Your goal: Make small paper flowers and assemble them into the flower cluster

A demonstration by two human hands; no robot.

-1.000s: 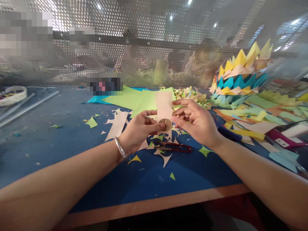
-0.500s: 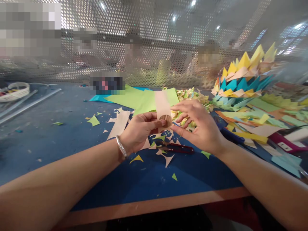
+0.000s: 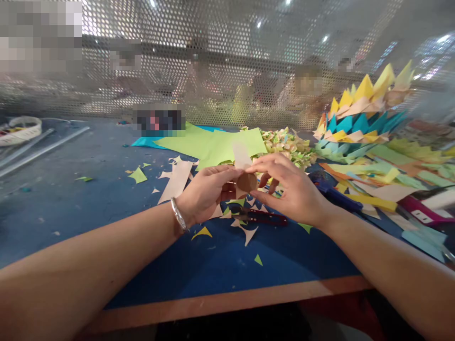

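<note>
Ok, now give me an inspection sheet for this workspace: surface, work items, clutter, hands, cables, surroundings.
Surface: blue tabletop with reddish-brown front edge.
Work items: pale paper strip with round brown disc against it.
Clutter: paper scraps, red-handled snips, loose coloured strips at right.
Hands: left hand pinches the strip; right hand has fingertips at the disc, grip unclear.
Cables: nothing seen clearly; far right is blurred.
Surroundings: perforated panel behind; layered, pointed paper piece at back right.
</note>
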